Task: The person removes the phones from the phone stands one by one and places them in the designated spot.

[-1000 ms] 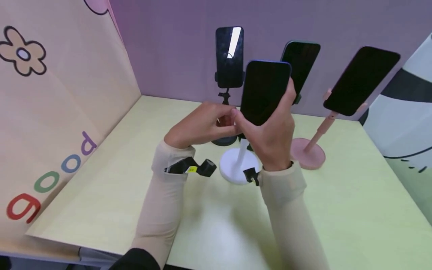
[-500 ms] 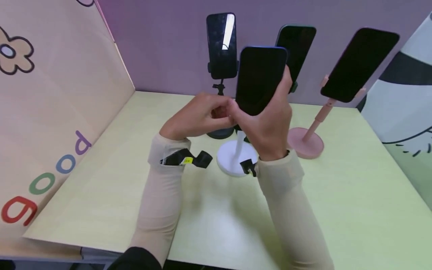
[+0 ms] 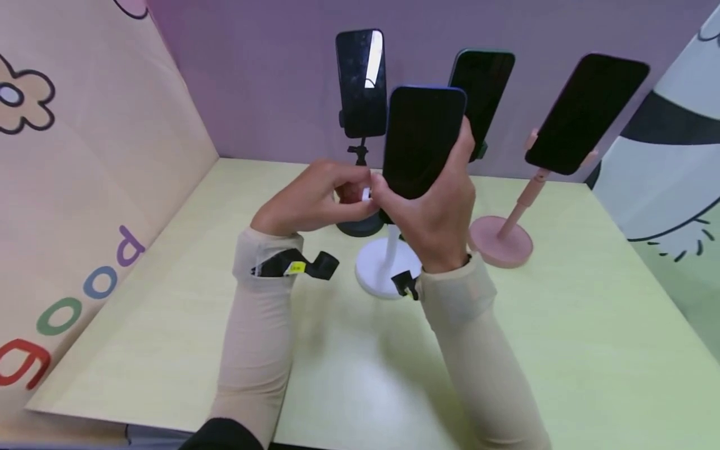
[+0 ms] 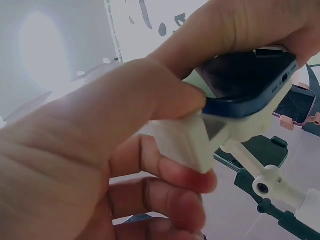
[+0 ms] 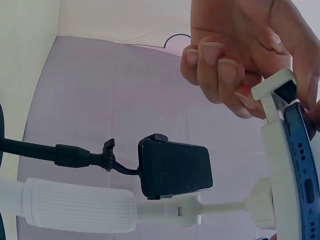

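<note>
My right hand (image 3: 441,212) grips a blue-edged smartphone (image 3: 424,140) by its right side and lower part, screen toward me. Behind the phone is the holder of a white phone stand (image 3: 388,269). With thumb and fingers, my left hand (image 3: 306,200) pinches the holder's white clamp end (image 4: 185,142) beside the phone's left edge. A grey strip shows between that clamp end and the phone in the left wrist view. Seen from the right wrist, the phone's blue edge (image 5: 302,175) lies along the white holder (image 5: 282,175), just beside its clamp end.
Behind stand a black stand's phone (image 3: 362,84), a green-edged phone (image 3: 484,87) partly hidden, and a phone (image 3: 587,112) on a pink stand (image 3: 500,240). A purple wall (image 3: 270,81) backs the light table (image 3: 169,300). A patterned panel (image 3: 112,125) borders the left.
The head view has shifted, so everything sits slightly further left. Both hands keep nearly the same pose on clamp and phone; a white bit shows more clearly between the left fingers.
</note>
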### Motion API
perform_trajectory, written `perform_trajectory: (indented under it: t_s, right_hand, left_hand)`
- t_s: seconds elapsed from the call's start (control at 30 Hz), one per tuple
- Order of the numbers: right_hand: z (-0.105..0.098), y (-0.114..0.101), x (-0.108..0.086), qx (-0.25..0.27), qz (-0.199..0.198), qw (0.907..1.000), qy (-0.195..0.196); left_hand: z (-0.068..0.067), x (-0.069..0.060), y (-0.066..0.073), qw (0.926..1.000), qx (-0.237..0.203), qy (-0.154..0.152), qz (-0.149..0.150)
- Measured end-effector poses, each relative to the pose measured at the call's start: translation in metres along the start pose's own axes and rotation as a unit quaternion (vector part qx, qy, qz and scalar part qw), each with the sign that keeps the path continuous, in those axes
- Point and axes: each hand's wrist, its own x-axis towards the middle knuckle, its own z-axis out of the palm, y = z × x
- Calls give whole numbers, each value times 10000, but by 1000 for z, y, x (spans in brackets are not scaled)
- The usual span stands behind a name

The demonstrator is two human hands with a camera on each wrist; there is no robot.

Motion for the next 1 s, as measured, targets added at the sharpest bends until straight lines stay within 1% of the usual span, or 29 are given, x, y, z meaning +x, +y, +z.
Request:
perform_trajectory:
  t_s: [0.17,0.33,0.4,0.5,0.6,0.7,0.77,0.83,0.9,1.0]
  right_hand:
    - [2,2,-2,-88,-67,9999,112]
    - [4,5,-6,-179,-75,9996,183]
    - [5,6,-7,-89,-52,9998,187]
    - [5,7,-6,144,-81,9998,130]
    - [0,1,-4,571,-135,9983,9]
    - [-6,-7,-3,989,-24,9950,-166]
    - [-9,-7,-3,1182,27,9925,-296]
    - [-9,-2,-3,1141,134,9927,-377]
    - [-9,4,-2,958,75,9945,-417]
    - [-12,9,-2,538,-242,9976,-376]
  left_hand:
    - [2,1,-3,9999,-77,51,86]
    - [6,0,-6,9998,-181,42,-15]
    - [7,-1,-7,9998,-190,37,-74]
    - [8,-2,-8,9998,-199,53,-65]
    - [8,0,-9,9997,-206,56,-93]
    - [10,2,-7,9996,-168,73,-215]
    - [11,4,-4,9995,-97,83,-288]
    - [13,5,-1,9995,-4,93,-314]
    - [16,7,4,9994,93,75,-325]
    - [20,8,9,9990,294,54,-328]
